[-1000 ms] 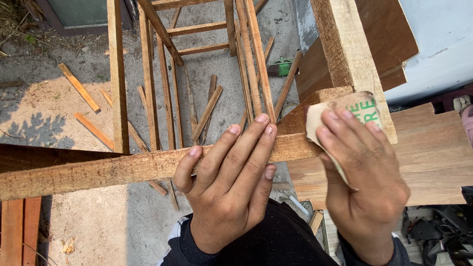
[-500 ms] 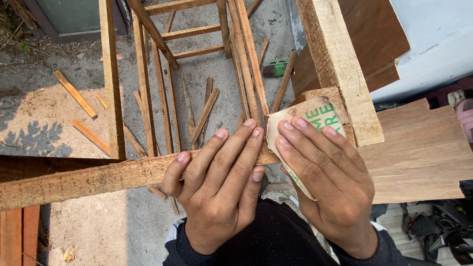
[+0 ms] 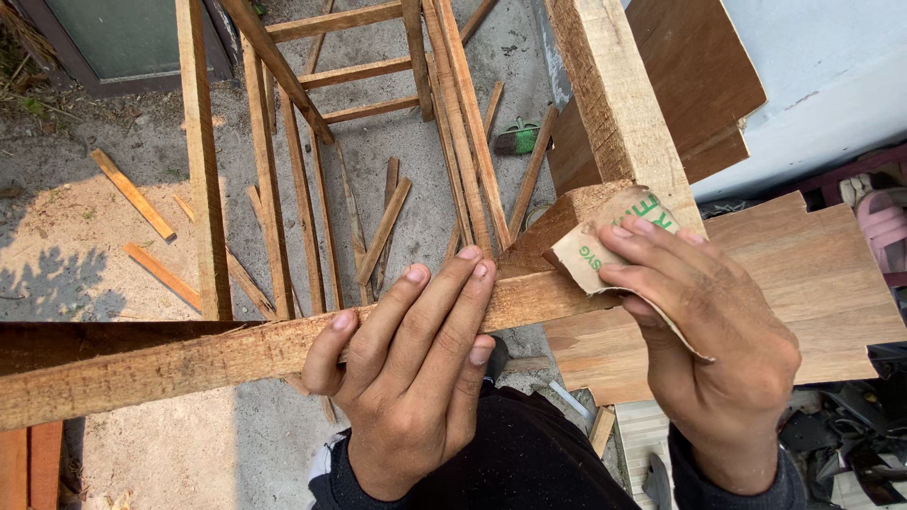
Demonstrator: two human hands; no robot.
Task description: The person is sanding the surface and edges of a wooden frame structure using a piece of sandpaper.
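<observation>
A long rough wooden rail runs across the view from the left to a joint with a thicker upright post. My left hand lies flat over the rail with its fingers spread, pressing it down just left of the joint. My right hand presses a folded sheet of tan sandpaper with green print against the rail's end, where it meets the post. Dark sleeves cover both wrists.
A wooden frame of thin slats stands on the concrete ground beyond the rail, with several loose offcuts scattered around it. A brown plywood board lies to the right, a green brush on the ground farther back.
My right hand slid the sandpaper left along the rail, then back right toward the post. My left hand has stayed pressed on the rail.
</observation>
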